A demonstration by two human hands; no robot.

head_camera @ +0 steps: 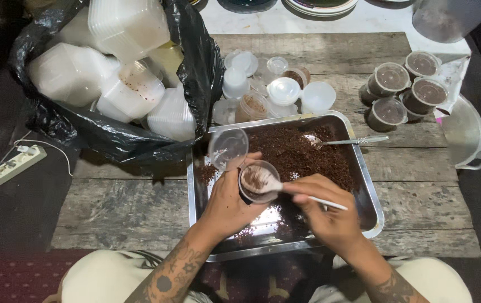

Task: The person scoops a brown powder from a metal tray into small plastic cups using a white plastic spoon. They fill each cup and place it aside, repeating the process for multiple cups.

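Observation:
My left hand (230, 197) holds a small clear plastic cup (258, 180) partly filled with dark brown crumbs, its hinged lid (228, 147) flipped open behind it. My right hand (326, 211) grips a white plastic spoon (285, 189) whose bowl rests over the cup's mouth. Both hands hover above a rectangular metal tray (370, 197) that holds a heap of brown crumbs (302, 154). A metal spoon (348, 141) lies in the crumbs at the tray's far right.
A black bag (111, 140) of empty clear containers sits at the far left. Loose empty cups and lids (277, 90) lie behind the tray. Several filled, lidded cups (402, 92) stand at the far right, next to a metal pot (465, 134). A power strip (13, 165) lies left.

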